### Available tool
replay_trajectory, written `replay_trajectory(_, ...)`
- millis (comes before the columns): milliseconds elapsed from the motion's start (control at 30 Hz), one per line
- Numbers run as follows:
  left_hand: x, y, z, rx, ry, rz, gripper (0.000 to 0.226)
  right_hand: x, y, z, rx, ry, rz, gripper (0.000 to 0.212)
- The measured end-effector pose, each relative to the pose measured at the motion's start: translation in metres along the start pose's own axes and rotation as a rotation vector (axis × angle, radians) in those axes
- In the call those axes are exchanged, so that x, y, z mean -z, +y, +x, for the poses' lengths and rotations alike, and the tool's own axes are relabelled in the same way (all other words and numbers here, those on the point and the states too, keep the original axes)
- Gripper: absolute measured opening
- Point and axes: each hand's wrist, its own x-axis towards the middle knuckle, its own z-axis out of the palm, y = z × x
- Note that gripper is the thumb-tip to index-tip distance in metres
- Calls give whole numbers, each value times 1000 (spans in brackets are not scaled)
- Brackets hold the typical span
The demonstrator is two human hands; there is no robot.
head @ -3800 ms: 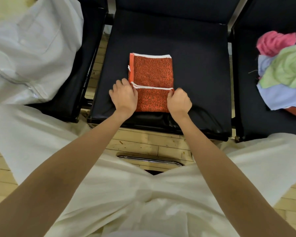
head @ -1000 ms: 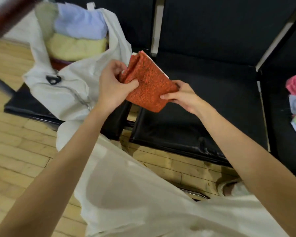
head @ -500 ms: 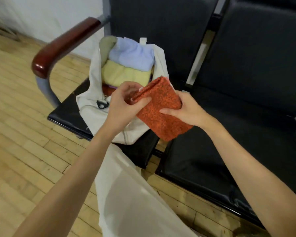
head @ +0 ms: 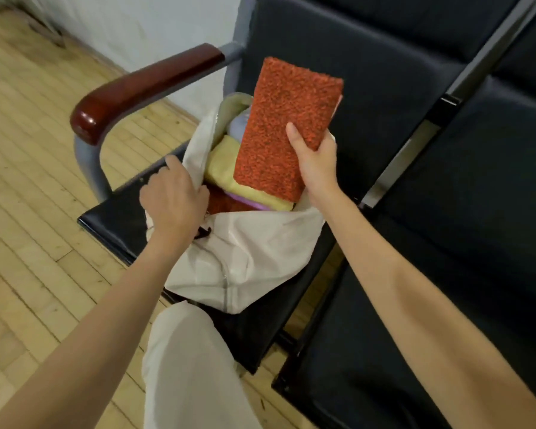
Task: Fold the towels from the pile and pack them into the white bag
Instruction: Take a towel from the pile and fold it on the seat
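Half a sec ago both hands held the folded rust-orange terry towel [head: 287, 128] approx. level in front of the white fabric bag [head: 245, 252]. Now our left hand [head: 174, 196] has let go and grips the bag's rim at 9 o'clock, pulling the mouth open. Our right hand [head: 314, 162] alone holds the towel, upright, thumb on its front face, above the folded yellow towel [head: 222, 165] and pale lilac towel [head: 238, 126] inside. We judge folding is done; the towel only needs lowering in, w/o unfolding.
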Motion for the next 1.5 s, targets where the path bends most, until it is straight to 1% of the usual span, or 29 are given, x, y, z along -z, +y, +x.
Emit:
replay_trajectory(100,-6,-3,6,-6,31,11,36,-20,11,11,-37,-109,-145,37)
replay_trajectory(167,-9,-5,11,-37,30,31,30,-28,15,13,-44,-200,-222,40)
replay_trajectory(267,-11,-9,15,-55,33,26,21,-32,20,11,-79,-392,-325,46)
replay_trajectory(333,-8,-10,14,-37,44,5,20,-31,23,12,-165,-501,-341,54)
replay_trajectory(367,-5,-10,14,-30,49,-16,20,-29,24,15,-224,-528,-332,58)
replay_trajectory(467,3,-10,14,-16,62,-102,24,-22,21,26,-467,-612,-315,65)
replay_trajectory(533,5,-8,16,-12,71,-159,30,-18,18,30,-614,-715,-407,69)
replay_trajectory(600,4,-4,14,-18,61,-182,37,-16,13,30,-664,-794,-531,73)
replay_trajectory(633,3,-2,13,-23,53,-185,40,-18,12,31,-677,-823,-575,72)
replay_trajectory(733,2,-2,13,-44,39,-203,42,-30,5,29,-722,-934,-616,53)
replay_trajectory(767,4,-4,15,-51,37,-220,42,-35,4,28,-704,-962,-647,49)
replay_trajectory(833,10,-9,19,-64,32,-265,41,-46,1,26,-638,-988,-700,50)
replay_trajectory(900,17,-13,22,-74,17,-284,38,-52,3,29,-594,-977,-654,62)
replay_trajectory(967,21,-15,24,-92,8,-271,37,-59,4,30,-543,-907,-552,76)
replay_trajectory(1033,19,-15,27,-102,2,-234,38,-66,6,27,-418,-804,-537,79)
replay_trajectory(1100,16,-15,31,-85,-8,-202,39,-71,9,22,-317,-779,-551,69)
replay_trajectory(1133,15,-16,33,-87,-12,-200,39,-73,9,20,-342,-814,-547,61)
replay_trajectory(1233,17,-17,38,-166,-41,-280,38,-77,4,20,-556,-1051,-513,33)
replay_trajectory(1300,22,-16,36,-225,-53,-354,34,-84,4,21,-652,-1181,-507,29)
replay_trajectory(1333,25,-15,35,-232,-54,-371,33,-88,6,19,-662,-1189,-520,29)
replay_trajectory(1367,27,-15,35,-220,-55,-380,35,-93,8,15,-644,-1157,-546,29)
replay_trajectory(1433,27,-19,39,-177,-56,-393,38,-103,14,7,-529,-1018,-648,29)
replay_trajectory(1467,26,-22,41,-158,-55,-400,37,-108,16,4,-466,-958,-707,33)
replay_trajectory(1500,25,-24,42,-142,-54,-405,36,-111,17,3,-415,-928,-763,36)
